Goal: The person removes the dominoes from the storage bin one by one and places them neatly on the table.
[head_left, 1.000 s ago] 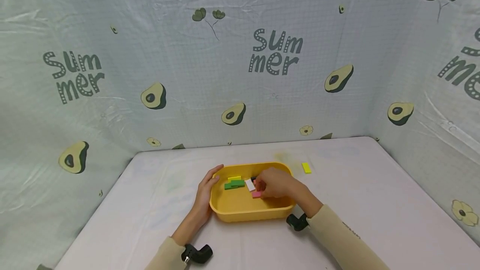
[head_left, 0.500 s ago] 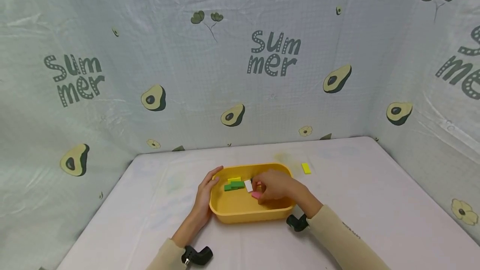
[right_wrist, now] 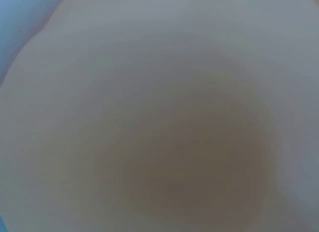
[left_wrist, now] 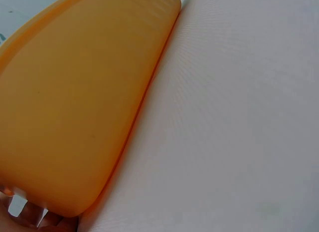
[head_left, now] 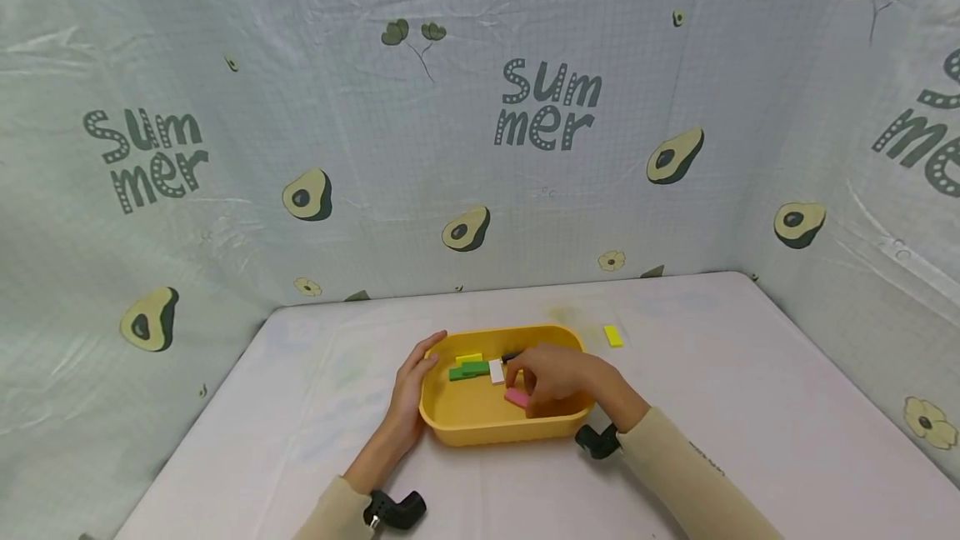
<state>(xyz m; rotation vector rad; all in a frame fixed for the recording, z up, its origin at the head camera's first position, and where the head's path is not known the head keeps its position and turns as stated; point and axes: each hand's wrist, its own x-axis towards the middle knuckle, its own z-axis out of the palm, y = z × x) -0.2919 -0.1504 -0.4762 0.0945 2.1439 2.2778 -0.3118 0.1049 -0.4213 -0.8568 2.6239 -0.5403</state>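
Left sleeve: beige cloth (head_left: 333,513), with a black wrist device (head_left: 397,511), nearer the person than the left fingers.
Left hand (head_left: 407,394): here it is, fingers laid along the outside of an orange-yellow rounded plastic tray (head_left: 468,408), thumb up by the rim; only a narrow gap, tray wall in its hold.
Green pair: two flat green rectangular blocks (head_left: 475,367), one overlapping the other, inside the tray and right of the left fingers.
Yellow at the back: a flat bright-yellow block (head_left: 468,358), just beyond the greens, between the two sets of fingers.
White: a small flat white block (head_left: 497,372), just left of the right index fingertip.
Black: a dark block (head_left: 509,357), just beyond the right fingers, partly hidden by them.
Pink: down on the tray floor, a flat pink rectangular block (head_left: 517,397), right at the right thumb and forefinger!
Right hand (head_left: 555,373): reaching in, fingers bent, thumb and forefinger parted; whether they pinch the pink cannot be told, its close-up all blur.
Outside: a lone flat yellow block (head_left: 612,336) on the pale worktop (head_left: 720,365), beyond and right of the right fingers.
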